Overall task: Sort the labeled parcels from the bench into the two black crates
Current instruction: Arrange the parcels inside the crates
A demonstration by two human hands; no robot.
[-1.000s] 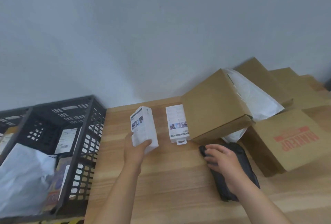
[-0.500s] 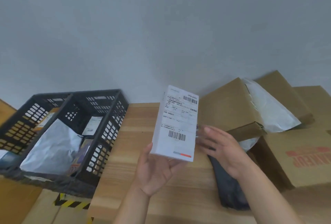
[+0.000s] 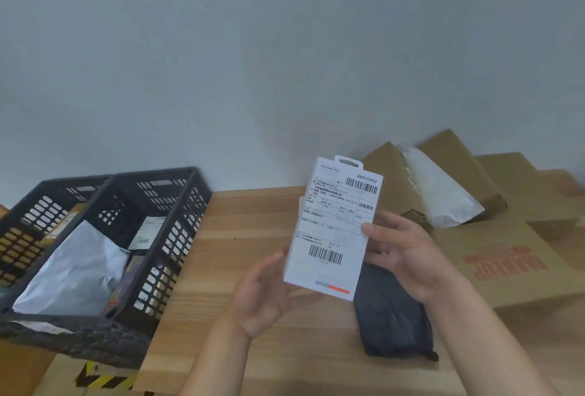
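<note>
I hold a flat white boxed parcel (image 3: 334,227) upright above the wooden bench (image 3: 247,237), its shipping label with barcodes facing me. My left hand (image 3: 266,297) supports its lower left corner from below. My right hand (image 3: 402,253) grips its right edge. A black bag parcel (image 3: 392,316) lies on the bench under my right hand. Two black crates stand at the left: the nearer crate (image 3: 177,237) holds a grey-white bag and labeled parcels, and the farther crate (image 3: 34,208) holds a brown parcel.
Several brown cardboard boxes (image 3: 512,253) and a white mailer bag (image 3: 440,189) are piled at the bench's right, against the grey wall. Yellow-black hazard tape (image 3: 101,380) marks the floor below the crates.
The white parcel was lifted off the bench and turned so its label faces me. My right hand left the black bag and took the parcel's right edge. The view shifted left.
</note>
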